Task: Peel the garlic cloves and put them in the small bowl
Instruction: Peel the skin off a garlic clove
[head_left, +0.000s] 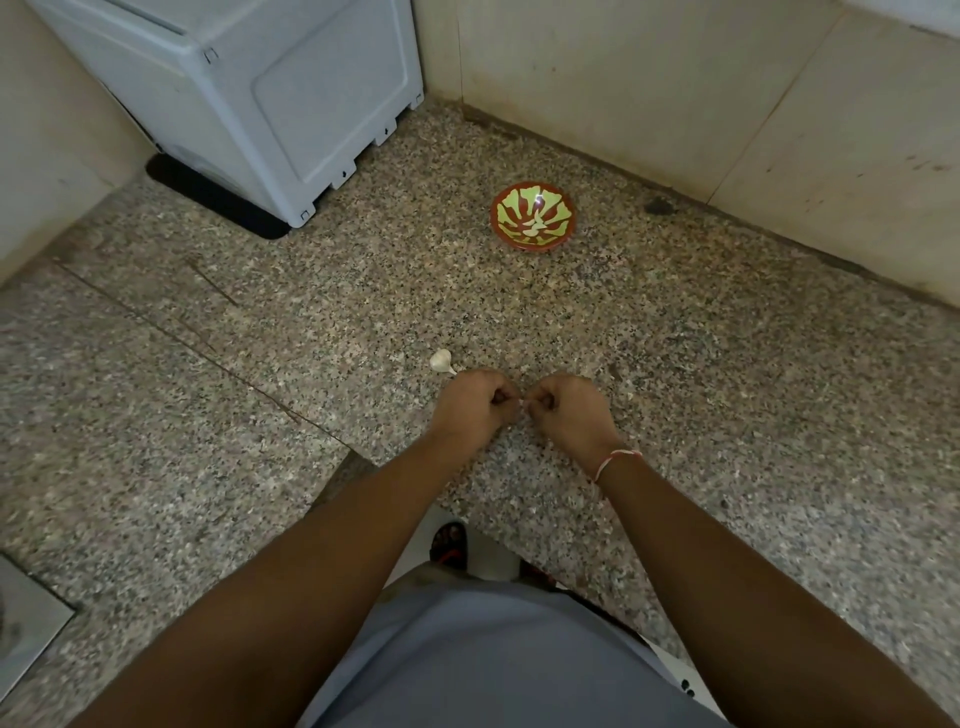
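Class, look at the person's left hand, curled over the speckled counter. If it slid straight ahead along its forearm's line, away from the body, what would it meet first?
Probably the garlic bulb, lying just beyond the left hand; the small bowl sits much farther back. Depth is hard to judge.

Bare forearms, a thin red-and-white thread band (615, 461) at the right wrist, a grey-blue shirt (498, 660), dark sandals (450, 543).
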